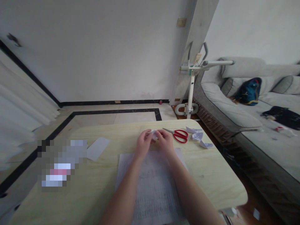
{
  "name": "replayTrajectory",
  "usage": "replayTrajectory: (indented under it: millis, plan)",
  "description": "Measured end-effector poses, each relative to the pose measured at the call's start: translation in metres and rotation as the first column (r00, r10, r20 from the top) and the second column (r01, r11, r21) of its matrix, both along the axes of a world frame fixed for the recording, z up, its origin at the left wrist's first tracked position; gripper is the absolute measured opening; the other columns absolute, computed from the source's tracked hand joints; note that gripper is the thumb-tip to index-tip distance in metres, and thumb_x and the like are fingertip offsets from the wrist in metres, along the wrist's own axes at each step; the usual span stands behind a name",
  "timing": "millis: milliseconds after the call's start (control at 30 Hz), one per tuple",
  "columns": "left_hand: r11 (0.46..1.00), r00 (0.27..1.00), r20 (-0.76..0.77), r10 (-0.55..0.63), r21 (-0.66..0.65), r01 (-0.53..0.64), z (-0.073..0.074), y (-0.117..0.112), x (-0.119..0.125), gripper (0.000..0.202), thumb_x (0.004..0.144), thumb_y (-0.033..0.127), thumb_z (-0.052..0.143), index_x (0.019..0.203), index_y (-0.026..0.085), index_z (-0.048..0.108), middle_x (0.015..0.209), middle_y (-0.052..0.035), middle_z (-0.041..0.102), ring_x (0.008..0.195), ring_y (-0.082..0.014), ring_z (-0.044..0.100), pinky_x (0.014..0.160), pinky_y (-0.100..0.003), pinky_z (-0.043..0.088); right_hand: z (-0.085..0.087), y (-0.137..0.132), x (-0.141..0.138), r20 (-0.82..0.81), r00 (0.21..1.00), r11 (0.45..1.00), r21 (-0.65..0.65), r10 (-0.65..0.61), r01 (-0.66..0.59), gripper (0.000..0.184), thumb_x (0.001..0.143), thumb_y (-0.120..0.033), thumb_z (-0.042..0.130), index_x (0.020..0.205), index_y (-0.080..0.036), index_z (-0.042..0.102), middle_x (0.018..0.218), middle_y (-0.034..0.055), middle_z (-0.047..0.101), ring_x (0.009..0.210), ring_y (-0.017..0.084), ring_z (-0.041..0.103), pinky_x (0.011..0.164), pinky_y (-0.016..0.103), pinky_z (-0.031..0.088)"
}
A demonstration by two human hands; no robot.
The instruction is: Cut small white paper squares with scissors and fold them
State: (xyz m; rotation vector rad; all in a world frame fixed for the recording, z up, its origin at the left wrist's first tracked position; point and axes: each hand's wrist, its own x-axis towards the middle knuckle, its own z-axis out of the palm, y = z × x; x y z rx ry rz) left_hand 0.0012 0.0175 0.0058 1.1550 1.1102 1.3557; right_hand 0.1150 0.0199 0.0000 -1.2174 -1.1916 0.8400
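Note:
Between both hands is a small folded piece of white paper (154, 133), pinched over the far part of the table. My left hand (144, 139) grips its left side with closed fingers. On the opposite side, my right hand (165, 139) is closed on the same paper. Fingers cover most of it, so its exact shape cannot be made out. Just right of my right hand lie red-handled scissors (180, 136), blades pointing left. Beyond them sit several folded paper pieces (197, 136). Under my forearms rests a large sheet with writing (153, 187).
The pale wooden table (217, 181) has rounded corners. A plain white paper slip (98, 148) lies on its left, beside a pixelated patch. Past the right edge stand a grey sofa (246, 118) and a white exercise machine (191, 87). White curtains (21, 100) hang at left.

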Motion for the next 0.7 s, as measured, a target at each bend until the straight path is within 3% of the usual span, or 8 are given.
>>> replayTrajectory:
  millis: [133, 300, 400, 700]
  plan:
    - [0.998, 0.999, 0.02, 0.047, 0.03, -0.047, 0.0028, 0.0001, -0.0005, 0.026, 0.073, 0.039, 0.068, 0.086, 0.016, 0.066, 0.077, -0.0043, 0.067, 0.061, -0.0143, 0.063, 0.056, -0.023, 0.048, 0.0005, 0.0, -0.0002, -0.023, 1.0, 1.0, 0.0, 0.011, -0.011, 0.022, 0.077, -0.038, 0.06, 0.077, -0.018, 0.067, 0.074, 0.0039, 0.067, 0.07, 0.018, 0.061, 0.064, 0.028, 0.046]
    - [0.991, 0.993, 0.007, 0.118, 0.069, -0.118, 0.0024, 0.0011, -0.0029, 0.022, 0.073, 0.036, 0.068, 0.077, 0.015, 0.069, 0.07, -0.0036, 0.067, 0.062, -0.0139, 0.062, 0.058, -0.023, 0.047, -0.0029, 0.0025, 0.0004, -0.143, 0.989, 0.999, -0.032, 0.037, -0.042, 0.029, 0.073, -0.04, 0.065, 0.091, -0.018, 0.067, 0.076, 0.0031, 0.067, 0.063, 0.015, 0.059, 0.059, 0.027, 0.047]
    - [0.991, 0.993, -0.03, 0.11, 0.083, -0.107, -0.0004, 0.0015, -0.004, 0.021, 0.074, 0.036, 0.067, 0.078, 0.016, 0.071, 0.072, -0.0039, 0.068, 0.065, -0.0151, 0.063, 0.06, -0.024, 0.047, -0.0052, 0.0036, 0.0019, -0.169, 0.982, 0.994, -0.053, 0.087, -0.097, 0.028, 0.074, -0.042, 0.064, 0.086, -0.017, 0.068, 0.073, 0.003, 0.066, 0.06, 0.014, 0.057, 0.058, 0.026, 0.047]
    - [0.991, 0.993, -0.072, 0.095, 0.1, -0.087, -0.0013, 0.0001, -0.0013, 0.018, 0.073, 0.034, 0.069, 0.079, 0.017, 0.07, 0.074, -0.004, 0.068, 0.064, -0.0155, 0.064, 0.065, -0.025, 0.048, -0.0067, 0.0044, 0.0048, -0.327, 0.942, 0.991, -0.08, 0.076, -0.108, 0.03, 0.069, -0.041, 0.069, 0.087, -0.018, 0.07, 0.081, 0.0039, 0.069, 0.067, 0.015, 0.061, 0.063, 0.028, 0.05]
